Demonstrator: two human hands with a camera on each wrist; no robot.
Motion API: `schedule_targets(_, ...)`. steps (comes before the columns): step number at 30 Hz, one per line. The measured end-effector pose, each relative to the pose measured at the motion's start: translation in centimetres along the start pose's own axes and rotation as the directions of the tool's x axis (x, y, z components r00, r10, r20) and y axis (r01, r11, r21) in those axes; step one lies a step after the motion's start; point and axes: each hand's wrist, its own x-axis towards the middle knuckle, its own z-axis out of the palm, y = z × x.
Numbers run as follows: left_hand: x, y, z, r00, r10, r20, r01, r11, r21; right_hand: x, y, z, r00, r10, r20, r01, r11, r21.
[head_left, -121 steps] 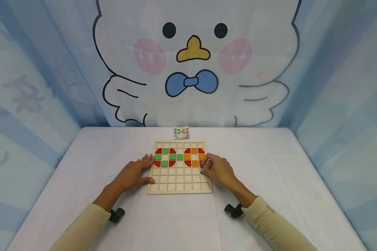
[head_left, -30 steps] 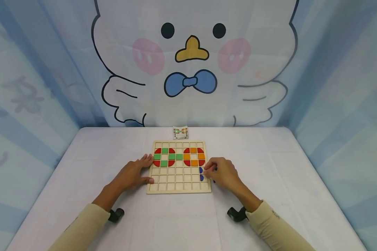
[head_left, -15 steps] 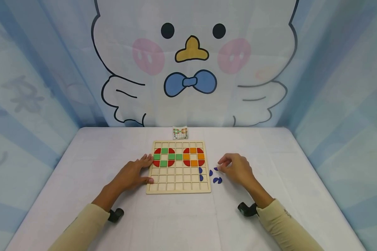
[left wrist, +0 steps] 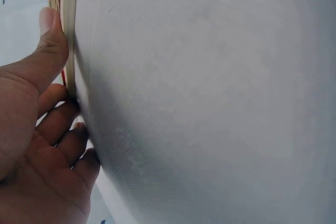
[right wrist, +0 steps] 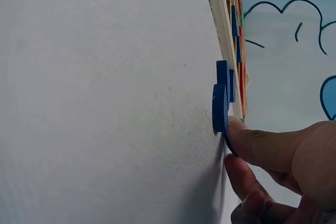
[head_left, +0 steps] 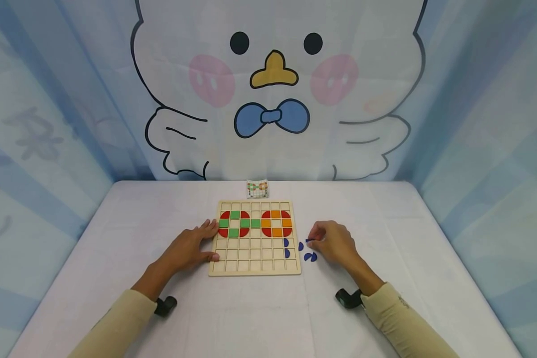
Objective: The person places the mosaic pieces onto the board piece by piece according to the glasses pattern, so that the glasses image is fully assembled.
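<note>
A wooden grid board [head_left: 255, 273] lies mid-table, with red, green and orange pieces in its upper rows. Lower right on it sit two blue half-circle pieces [head_left: 287, 253]. My left hand [head_left: 185, 252] rests against the board's left edge, fingers spread; in the left wrist view its thumb [left wrist: 52, 43] lies along the rim. Just right of the board, my right hand [head_left: 335, 243] pinches a blue half-circle piece [right wrist: 231, 145] between thumb and index finger, low over the tabletop. Several loose blue pieces [head_left: 301, 246] lie between hand and board.
A small pattern card [head_left: 257, 189] lies behind the board at the table's far edge. The table [head_left: 161, 318] has a white cover. A printed curtain [head_left: 273, 154] stands behind it and on both sides.
Two blue half-circles now lie on the board. My right hand has gone right, off the board, and come down to pinch a loose blue piece. My left hand stays put.
</note>
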Motion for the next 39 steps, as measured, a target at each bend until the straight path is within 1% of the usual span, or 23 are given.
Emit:
schedule_targets(10, 0.0, 0.0, -0.1, 1.000, 0.002, 0.004, -0.002, 1.000, 0.011, -0.2, -0.7, -0.4, 0.999, -0.034, 0.015, 0.032, 0.996, 0.088)
schedule_targets(16, 0.1, 0.0, 0.0, 1.000, -0.002, 0.007, 0.002, 1.000, 0.013, -0.6, -2.0, -0.7, 0.994, -0.078, 0.075, 0.066, 0.986, 0.151)
schedule_targets(23, 0.1, 0.1, 0.0, 1.000, -0.011, 0.009, 0.011, 1.000, 0.013, -1.3, -3.3, -0.3, 0.984, -0.128, 0.127, 0.107, 0.982, 0.158)
schedule_targets(27, 0.1, 0.1, 0.0, 1.000, -0.014, 0.008, 0.014, 1.000, 0.011, -1.7, -3.8, 0.2, 0.975, -0.154, 0.160, 0.126, 0.976, 0.175)
schedule_targets(33, 0.1, 0.1, -0.1, 1.000, -0.015, 0.010, 0.015, 1.000, 0.014, -1.9, -4.5, 1.1, 0.950, -0.215, 0.227, 0.171, 0.965, 0.199)
schedule_targets(36, 0.1, 0.1, -0.1, 1.000, -0.016, 0.011, 0.016, 1.000, 0.015, -2.0, -4.9, 1.5, 0.941, -0.225, 0.252, 0.182, 0.966, 0.183)
schedule_targets(39, 0.1, 0.2, -0.1, 1.000, -0.017, 0.010, 0.017, 1.000, 0.012, -2.0, -5.2, 1.8, 0.937, -0.224, 0.266, 0.192, 0.971, 0.141)
